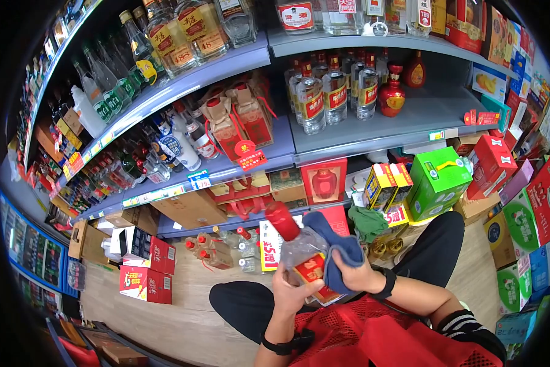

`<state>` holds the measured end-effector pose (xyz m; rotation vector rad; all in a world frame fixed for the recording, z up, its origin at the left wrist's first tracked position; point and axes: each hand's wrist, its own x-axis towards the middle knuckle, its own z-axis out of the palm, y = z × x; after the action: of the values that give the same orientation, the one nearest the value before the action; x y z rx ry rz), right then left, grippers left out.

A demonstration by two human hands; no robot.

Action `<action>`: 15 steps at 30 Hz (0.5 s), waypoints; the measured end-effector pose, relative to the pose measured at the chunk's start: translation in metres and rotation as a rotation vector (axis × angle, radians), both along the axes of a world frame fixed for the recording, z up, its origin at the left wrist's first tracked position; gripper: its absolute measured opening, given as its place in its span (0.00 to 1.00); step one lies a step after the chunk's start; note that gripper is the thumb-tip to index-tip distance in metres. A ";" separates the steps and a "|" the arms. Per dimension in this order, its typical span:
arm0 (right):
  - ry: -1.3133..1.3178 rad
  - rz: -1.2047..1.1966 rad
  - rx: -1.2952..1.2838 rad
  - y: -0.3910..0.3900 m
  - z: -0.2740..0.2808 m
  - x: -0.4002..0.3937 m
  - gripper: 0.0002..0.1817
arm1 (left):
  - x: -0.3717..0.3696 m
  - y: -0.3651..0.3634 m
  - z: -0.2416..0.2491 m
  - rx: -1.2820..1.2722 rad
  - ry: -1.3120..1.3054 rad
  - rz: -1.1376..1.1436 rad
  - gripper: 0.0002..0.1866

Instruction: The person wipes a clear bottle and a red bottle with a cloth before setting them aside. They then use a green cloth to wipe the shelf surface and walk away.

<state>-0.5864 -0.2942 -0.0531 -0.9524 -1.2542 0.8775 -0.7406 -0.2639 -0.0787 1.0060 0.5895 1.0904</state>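
The red-capped bottle [304, 246] slants in mid-air, your left hand [291, 293] wrapping its fingers round the lower part, your right hand [356, 274] closed on a blue cloth [337, 240] against its side. It is out from the left end of the front edge of the grey shelf [437, 113]; a snug left hold should steady light, even wiping

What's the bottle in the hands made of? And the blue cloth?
The bottle: probably smooth, shiny glass, because its body is see-through, though clear plastic could look similar. The blue cloth: probably soft, dull fabric, since it folds and bunches in the right hand; I can't tell which fibre.
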 end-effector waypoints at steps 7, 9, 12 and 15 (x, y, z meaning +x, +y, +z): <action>-0.509 0.041 0.122 -0.041 -0.033 0.002 0.35 | -0.013 0.019 0.014 -0.056 -0.217 0.082 0.35; -0.575 0.055 0.152 -0.041 -0.043 0.001 0.39 | -0.015 0.020 0.008 -0.046 -0.237 0.045 0.36; -0.583 0.046 0.265 -0.034 -0.020 -0.001 0.42 | -0.013 0.019 0.004 -0.005 -0.241 -0.003 0.36; -0.579 0.056 0.354 -0.015 0.011 0.002 0.45 | -0.011 0.011 0.018 0.045 -0.078 -0.091 0.39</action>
<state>-0.5843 -0.3088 -0.0417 -0.9137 -1.8647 0.3993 -0.7512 -0.2532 -0.0603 1.0147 0.4541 1.0611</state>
